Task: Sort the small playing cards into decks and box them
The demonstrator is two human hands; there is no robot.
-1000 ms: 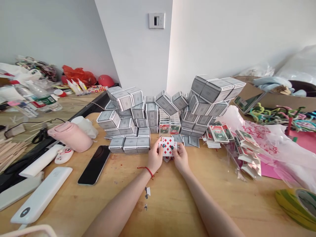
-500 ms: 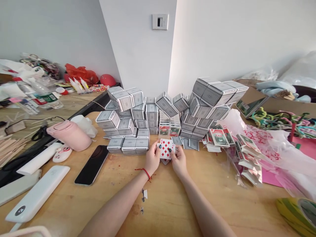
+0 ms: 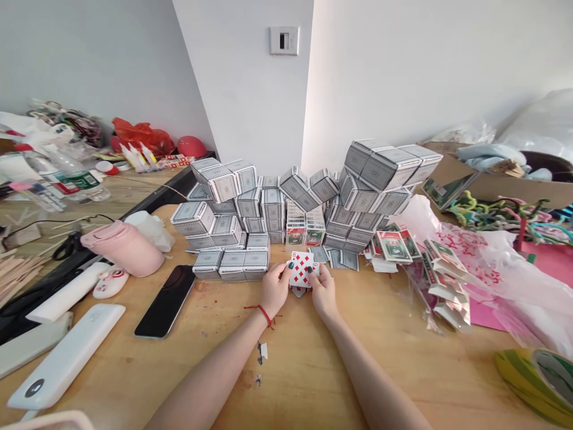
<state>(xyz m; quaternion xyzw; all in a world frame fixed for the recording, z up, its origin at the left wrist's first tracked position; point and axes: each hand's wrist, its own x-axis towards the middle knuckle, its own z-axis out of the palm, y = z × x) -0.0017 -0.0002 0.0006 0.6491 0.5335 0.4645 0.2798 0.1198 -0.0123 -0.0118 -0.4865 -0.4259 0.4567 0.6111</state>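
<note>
Between my hands is a face-up playing card, the eight of diamonds, with at least one more card showing at its right edge. My left hand, with a red string at the wrist, pinches its left side with the thumb on top. At the right side my right hand grips it the same way. Part of another card shows just beneath. Beyond my hands stand block-like modules folded from grey-backed cards, stacked in stepped piles. Boxed card decks stand in the middle of them.
Loose grey-backed cards lie behind my right hand. Opened card boxes and a plastic bag are at right, with yellow tape nearer. A phone, pink tumbler and white power bank lie at left.
The view has shifted slightly, so the background sits a little further left. My hands keep the cards in nearly the same place, and the rearmost card shows slightly more at the right edge.
</note>
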